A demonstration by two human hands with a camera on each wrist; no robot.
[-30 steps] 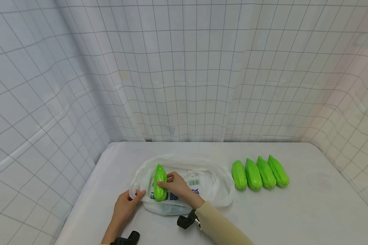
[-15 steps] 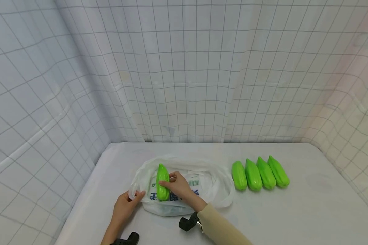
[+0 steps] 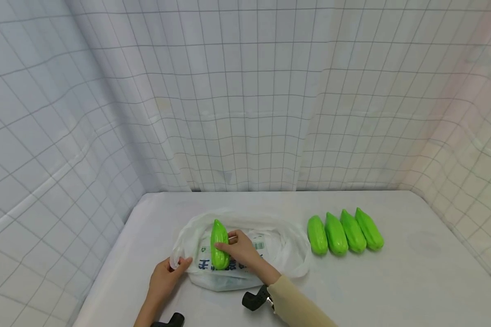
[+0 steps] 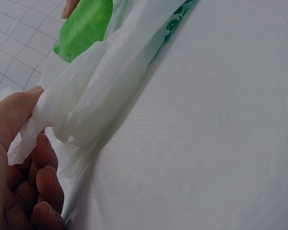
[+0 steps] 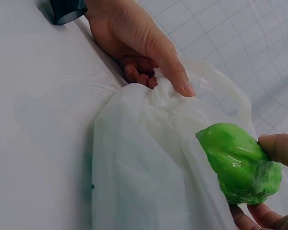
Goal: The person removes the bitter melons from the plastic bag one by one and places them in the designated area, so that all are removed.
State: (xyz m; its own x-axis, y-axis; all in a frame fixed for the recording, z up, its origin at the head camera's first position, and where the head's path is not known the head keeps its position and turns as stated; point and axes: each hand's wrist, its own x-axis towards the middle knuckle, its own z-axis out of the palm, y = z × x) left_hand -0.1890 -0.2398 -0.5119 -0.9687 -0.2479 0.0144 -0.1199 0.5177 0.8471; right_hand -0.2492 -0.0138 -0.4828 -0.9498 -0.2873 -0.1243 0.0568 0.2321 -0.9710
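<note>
My right hand [image 3: 242, 248] pinches a glossy bright-green, long ridged vegetable [image 3: 218, 247] with a pointed tip, possibly a bitter melon, between thumb and fingers. It is over the mouth of a white plastic bag [image 3: 286, 254] with blue print and a barcode. In the right wrist view the vegetable [image 5: 240, 165] looks shiny, with part of it behind the bag's edge [image 5: 158, 158]. My left hand [image 3: 163, 277] pinches the bag's left rim; the left wrist view shows bunched plastic [image 4: 72, 105] between its thumb and curled fingers. The bag's inside is only partly visible.
Several more green vegetables [image 3: 336, 234] lie side by side right of the bag on the white table [image 3: 393, 286]. A white checked curtain [image 3: 245, 113] hangs behind the table and along both sides. Dark wrist cameras [image 3: 255, 299] sit on both wrists.
The right hand has shifted slightly to the right with the green vegetable in its grip. My left hand still holds the bag's rim, and the other vegetables lie as before.
</note>
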